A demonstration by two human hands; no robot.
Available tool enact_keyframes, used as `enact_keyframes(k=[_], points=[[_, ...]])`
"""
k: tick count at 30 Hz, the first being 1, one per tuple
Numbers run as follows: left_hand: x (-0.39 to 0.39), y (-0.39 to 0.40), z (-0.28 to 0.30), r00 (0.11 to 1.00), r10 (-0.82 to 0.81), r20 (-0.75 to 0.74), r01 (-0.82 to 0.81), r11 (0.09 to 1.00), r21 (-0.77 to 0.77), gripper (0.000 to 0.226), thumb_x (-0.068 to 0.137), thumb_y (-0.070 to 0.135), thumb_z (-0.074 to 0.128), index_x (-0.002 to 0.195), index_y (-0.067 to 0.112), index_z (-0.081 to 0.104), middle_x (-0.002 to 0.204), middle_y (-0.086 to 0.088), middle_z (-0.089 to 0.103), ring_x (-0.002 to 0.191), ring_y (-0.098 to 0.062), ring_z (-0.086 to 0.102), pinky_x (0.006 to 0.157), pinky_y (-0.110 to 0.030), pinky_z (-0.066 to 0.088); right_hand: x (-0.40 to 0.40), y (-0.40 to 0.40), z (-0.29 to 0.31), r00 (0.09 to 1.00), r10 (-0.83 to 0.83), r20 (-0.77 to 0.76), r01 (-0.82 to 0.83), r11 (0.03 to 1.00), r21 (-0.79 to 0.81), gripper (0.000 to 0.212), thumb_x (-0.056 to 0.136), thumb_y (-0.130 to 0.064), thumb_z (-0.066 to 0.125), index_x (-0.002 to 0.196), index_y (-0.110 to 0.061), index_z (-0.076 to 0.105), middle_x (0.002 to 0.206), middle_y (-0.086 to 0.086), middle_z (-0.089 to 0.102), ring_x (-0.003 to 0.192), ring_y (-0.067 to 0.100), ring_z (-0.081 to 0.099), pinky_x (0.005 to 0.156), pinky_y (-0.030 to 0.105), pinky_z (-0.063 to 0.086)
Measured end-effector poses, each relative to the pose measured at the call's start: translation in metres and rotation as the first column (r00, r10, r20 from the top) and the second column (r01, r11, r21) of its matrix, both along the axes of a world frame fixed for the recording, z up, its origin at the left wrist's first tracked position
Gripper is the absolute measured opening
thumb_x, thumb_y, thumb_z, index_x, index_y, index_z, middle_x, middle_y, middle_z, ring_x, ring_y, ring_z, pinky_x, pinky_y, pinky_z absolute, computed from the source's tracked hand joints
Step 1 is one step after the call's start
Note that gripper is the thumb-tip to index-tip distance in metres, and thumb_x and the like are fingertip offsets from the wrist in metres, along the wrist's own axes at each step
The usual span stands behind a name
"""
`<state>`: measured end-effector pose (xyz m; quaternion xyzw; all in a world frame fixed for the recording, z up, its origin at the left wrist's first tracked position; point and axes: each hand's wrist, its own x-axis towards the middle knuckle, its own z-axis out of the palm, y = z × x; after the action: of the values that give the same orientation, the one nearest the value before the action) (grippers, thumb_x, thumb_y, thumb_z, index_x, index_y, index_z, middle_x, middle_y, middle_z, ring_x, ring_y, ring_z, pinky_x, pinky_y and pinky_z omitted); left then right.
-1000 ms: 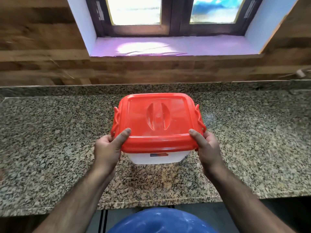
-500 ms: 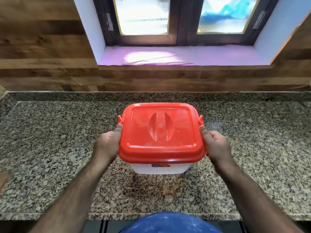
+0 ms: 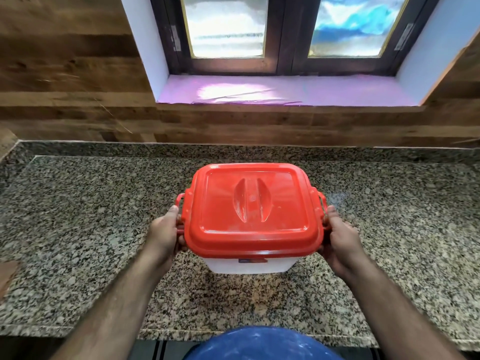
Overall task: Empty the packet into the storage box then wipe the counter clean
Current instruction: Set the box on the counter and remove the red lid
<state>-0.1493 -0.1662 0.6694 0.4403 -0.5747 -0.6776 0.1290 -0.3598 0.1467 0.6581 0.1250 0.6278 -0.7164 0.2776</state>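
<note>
Storage box (image 3: 250, 265) on counter (image 3: 78, 229), window (image 3: 285, 35) behind, lid (image 3: 250, 211) on.

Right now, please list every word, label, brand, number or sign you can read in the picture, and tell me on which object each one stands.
No text can be read.
Small blue and red label on the front of the white storage box, just under the red lid: too small and blurred to read.
The lid, the granite counter and the window show no writing.
</note>
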Motion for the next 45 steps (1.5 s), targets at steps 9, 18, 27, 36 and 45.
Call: enact_keyframes(k=[9,18,27,36,45], points=[[0.007,0.012,-0.007,0.995,0.096,0.036,-0.094,0.994,-0.051,0.034,0.109,0.042,0.059,0.117,0.01,0.07,0.1,-0.017,0.078,0.079,-0.028,0.065,0.073,-0.045,0.058,0.003,0.002,0.02,0.899,0.286,-0.331,-0.043,0.811,0.584,0.033,0.108,-0.039,0.06,0.088,-0.014,0.07,0.08,0.007,0.073,0.064,0.021,0.063,0.057,0.034,0.057],[0.006,0.044,0.033,0.998,0.066,0.004,-0.057,0.896,-0.44,0.077,0.077,0.081,0.07,0.137,0.035,0.057,0.127,0.001,0.066,0.108,-0.022,0.072,0.085,-0.054,0.066,0.024,-0.018,0.087,0.785,0.485,-0.386,-0.076,0.694,0.716,0.056,0.073,-0.067,0.088,0.101,-0.023,0.068,0.089,-0.007,0.074,0.079,0.012,0.073,0.068,0.036,0.063],[0.009,0.053,0.033,0.978,0.137,-0.155,-0.175,0.947,-0.27,0.082,0.09,0.054,0.081,0.156,0.03,0.039,0.135,0.007,0.06,0.115,-0.018,0.069,0.09,-0.045,0.064,0.027,-0.03,0.105,0.821,0.33,-0.467,-0.06,0.862,0.503,0.081,0.06,-0.049,0.102,0.123,-0.021,0.059,0.113,0.002,0.071,0.097,0.021,0.074,0.082,0.047,0.066],[0.016,0.062,0.037,0.887,0.265,-0.378,-0.432,0.766,-0.477,0.081,0.102,0.077,0.019,0.15,0.018,0.047,0.142,-0.006,0.055,0.13,-0.028,0.055,0.105,-0.053,0.051,0.036,-0.036,0.168,0.949,-0.006,-0.314,-0.106,0.934,-0.34,0.07,0.07,0.002,0.083,0.134,-0.003,0.056,0.119,0.023,0.077,0.097,0.035,0.078,0.082,0.051,0.067],[-0.021,0.087,0.044,0.799,-0.496,0.339,0.328,-0.113,-0.938,0.07,0.099,0.074,0.054,0.128,0.014,0.073,0.126,-0.003,0.074,0.121,-0.019,0.062,0.105,-0.044,0.054,0.002,-0.002,0.178,0.5,-0.174,-0.848,0.062,0.984,-0.166,0.067,0.076,0.004,0.091,0.11,-0.028,0.044,0.11,-0.004,0.068,0.092,0.005,0.075,0.077,0.026,0.063]])
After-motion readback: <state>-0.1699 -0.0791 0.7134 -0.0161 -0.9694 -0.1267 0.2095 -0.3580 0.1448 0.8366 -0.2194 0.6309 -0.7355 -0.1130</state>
